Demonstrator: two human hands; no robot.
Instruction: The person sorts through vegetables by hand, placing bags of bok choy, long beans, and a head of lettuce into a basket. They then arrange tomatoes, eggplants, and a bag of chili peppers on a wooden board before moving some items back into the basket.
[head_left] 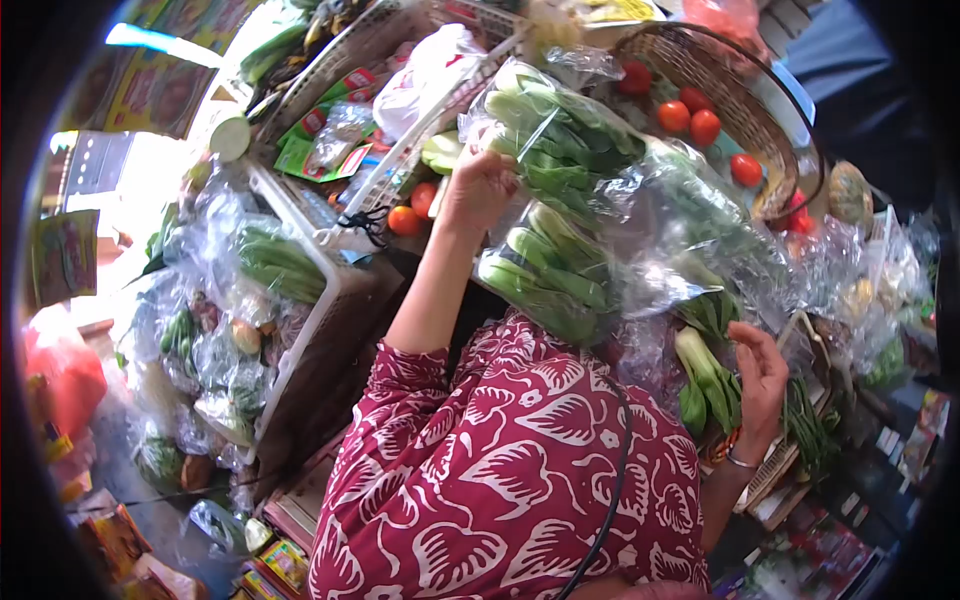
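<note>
My left hand (480,188) is closed at the edge of a clear plastic bag of bok choy (555,130), whose pale stems point toward it. Just below lies a second bunch of bok choy (550,265), also under clear plastic and close to my chest. On the right, my right hand (762,385) has its fingers stretched out, with nothing visible in them. Beside it is a loose bok choy (708,370) with a pale stem and green leaves. Crumpled clear plastic (660,270) covers more greens between the two hands.
A wicker basket (770,110) with tomatoes (674,116) stands at the back right. White plastic crates (290,225) hold packets and vegetables. Bagged vegetables (225,340) fill the left side. Seasoning packets (285,565) lie low at left. Another person's dark clothing (850,80) shows at top right.
</note>
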